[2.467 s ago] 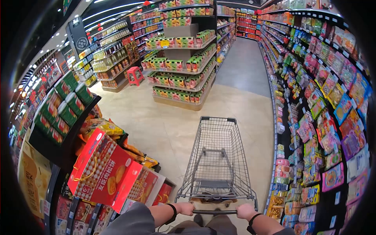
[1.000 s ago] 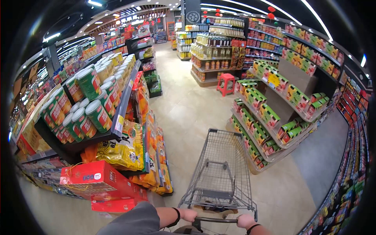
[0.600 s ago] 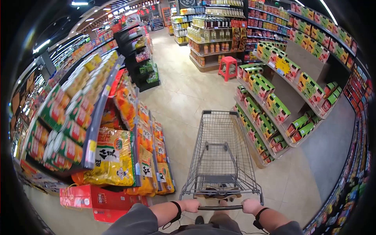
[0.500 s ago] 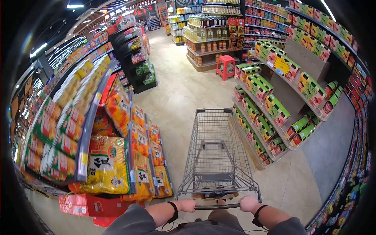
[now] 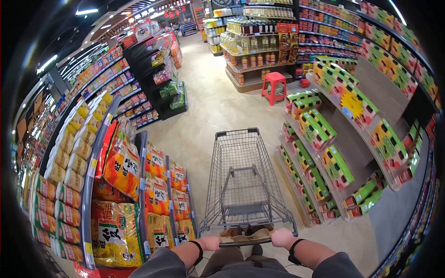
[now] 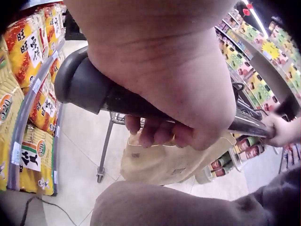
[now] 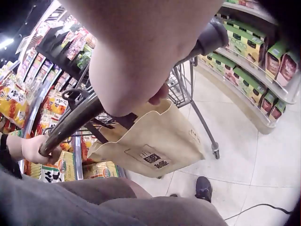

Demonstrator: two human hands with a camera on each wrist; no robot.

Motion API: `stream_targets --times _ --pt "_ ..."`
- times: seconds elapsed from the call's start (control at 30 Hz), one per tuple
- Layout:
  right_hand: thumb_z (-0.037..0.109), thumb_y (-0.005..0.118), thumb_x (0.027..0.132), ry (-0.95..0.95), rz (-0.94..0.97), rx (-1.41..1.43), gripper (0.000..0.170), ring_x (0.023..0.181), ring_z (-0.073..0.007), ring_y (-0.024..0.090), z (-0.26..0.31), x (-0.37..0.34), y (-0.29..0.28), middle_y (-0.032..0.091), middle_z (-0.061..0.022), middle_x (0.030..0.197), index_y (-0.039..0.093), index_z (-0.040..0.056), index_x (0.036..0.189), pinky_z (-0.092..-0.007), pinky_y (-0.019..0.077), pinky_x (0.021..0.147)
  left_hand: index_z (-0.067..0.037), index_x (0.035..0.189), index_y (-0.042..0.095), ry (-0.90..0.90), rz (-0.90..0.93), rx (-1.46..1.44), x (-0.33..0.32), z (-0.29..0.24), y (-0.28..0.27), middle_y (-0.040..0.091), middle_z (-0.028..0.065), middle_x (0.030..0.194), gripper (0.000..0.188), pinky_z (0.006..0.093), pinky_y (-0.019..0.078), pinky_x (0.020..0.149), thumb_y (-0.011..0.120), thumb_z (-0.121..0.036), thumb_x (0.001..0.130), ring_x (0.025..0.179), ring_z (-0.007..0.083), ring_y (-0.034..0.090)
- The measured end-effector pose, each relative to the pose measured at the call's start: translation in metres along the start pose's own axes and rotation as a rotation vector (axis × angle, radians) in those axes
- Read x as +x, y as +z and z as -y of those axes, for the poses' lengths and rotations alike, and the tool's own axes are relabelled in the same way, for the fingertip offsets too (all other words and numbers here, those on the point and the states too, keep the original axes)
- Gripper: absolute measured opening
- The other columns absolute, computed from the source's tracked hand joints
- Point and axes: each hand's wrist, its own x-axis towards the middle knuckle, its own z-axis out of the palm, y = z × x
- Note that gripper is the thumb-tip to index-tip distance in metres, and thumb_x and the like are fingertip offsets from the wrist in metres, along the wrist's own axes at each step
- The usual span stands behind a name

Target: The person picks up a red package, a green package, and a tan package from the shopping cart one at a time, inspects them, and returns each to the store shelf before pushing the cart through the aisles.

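Both hands hold the dark handle (image 7: 75, 120) of a grey wire shopping cart (image 5: 236, 132). My left hand (image 5: 211, 243) grips the left end; in the left wrist view its fingers curl under the bar. Toward the other end my right hand (image 5: 282, 237) grips the same bar, its fingers mostly hidden behind the wrist in the right wrist view. A beige shopping bag (image 7: 164, 141) with dark printing hangs open just under the handle, on the cart's near side. The cart's wire basket shows only its folding frame and floor grid inside.
A shelf of orange and yellow snack bags (image 5: 116, 236) and stacked cans (image 5: 69, 194) runs close along the left. On the right, tiered shelves of green boxes (image 5: 336, 167) stand near the cart. A red stool (image 5: 274, 89) is ahead, before bottle shelves (image 5: 255, 60).
The cart and I have turned left from the right-hand aisle and moved forward between the snack shelf and the green boxes. The red cartons have slipped almost out of view. Both hands keep their grip.
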Motion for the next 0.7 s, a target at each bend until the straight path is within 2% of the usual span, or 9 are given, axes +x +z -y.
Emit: stream_targets --times 0.07,0.13,0.33,0.47,0.6,0.67,0.7 --pt "0.019 0.059 0.078 -0.028 0.034 -0.038 0.019 0.079 -0.0332 0.071 -0.019 0.026 -0.023 0.072 -0.0142 0.086 0.07 0.0068 0.087 -0.0462 0.0569 0.07 -0.005 0.099 0.07 -0.033 0.015 -0.035 0.003 -0.006 -0.045 0.071 0.022 0.095 0.029 0.0501 0.0514 0.083 0.063 -0.027 0.082 0.092 0.0415 0.067" --pt "0.017 0.058 0.078 0.003 0.107 -0.035 0.021 0.082 -0.0339 0.072 -0.033 0.051 -0.054 0.072 -0.0181 0.089 0.074 0.0039 0.084 -0.0438 0.0577 0.074 -0.005 0.098 0.07 -0.023 0.012 -0.037 0.022 0.011 -0.07 0.071 0.0217 0.094 0.028 0.0502 0.0513 0.082 0.062 -0.026 0.081 0.091 0.0413 0.067" --pt "0.018 0.058 0.079 0.033 0.061 -0.08 0.022 0.083 -0.0333 0.072 -0.081 0.135 -0.135 0.073 -0.0161 0.086 0.075 0.0062 0.085 -0.0437 0.0575 0.077 -0.005 0.095 0.069 -0.004 0.003 -0.063 0.075 0.066 -0.17 0.07 0.0218 0.091 0.025 0.0495 0.0511 0.081 0.059 -0.022 0.08 0.089 0.0409 0.066" --pt "0.019 0.058 0.08 0.095 0.144 -0.088 0.022 0.084 -0.0326 0.072 -0.114 0.196 -0.197 0.074 -0.0157 0.088 0.075 0.0071 0.086 -0.0436 0.0575 0.077 -0.006 0.097 0.069 0.01 -0.031 -0.027 0.112 0.1 -0.245 0.07 0.0212 0.094 0.026 0.0501 0.0512 0.082 0.059 -0.023 0.081 0.091 0.0408 0.066" --pt "0.021 0.057 0.08 0.127 0.193 -0.099 0.024 0.086 -0.0324 0.072 -0.151 0.253 -0.239 0.074 -0.016 0.09 0.076 0.0072 0.086 -0.043 0.0576 0.077 -0.007 0.099 0.07 0.008 -0.014 0.001 0.146 0.13 -0.323 0.07 0.0208 0.095 0.027 0.0502 0.0514 0.082 0.06 -0.024 0.08 0.092 0.0412 0.066" --pt "0.024 0.06 0.074 0.108 0.121 -0.093 0.023 0.078 -0.0343 0.072 -0.174 0.279 -0.245 0.073 -0.0168 0.08 0.076 0.0088 0.079 -0.0439 0.0573 0.073 -0.007 0.099 0.07 0.024 -0.049 0.001 0.165 0.147 -0.352 0.07 0.0208 0.095 0.028 0.0504 0.0516 0.082 0.061 -0.026 0.08 0.092 0.0414 0.066" --pt "0.024 0.06 0.074 0.121 0.122 -0.082 0.022 0.078 -0.034 0.072 -0.185 0.293 -0.25 0.073 -0.0163 0.081 0.076 0.0092 0.08 -0.044 0.0573 0.072 -0.007 0.1 0.07 0.047 -0.062 0.044 0.177 0.157 -0.367 0.07 0.0208 0.094 0.03 0.0507 0.0517 0.082 0.061 -0.027 0.079 0.092 0.0411 0.066"
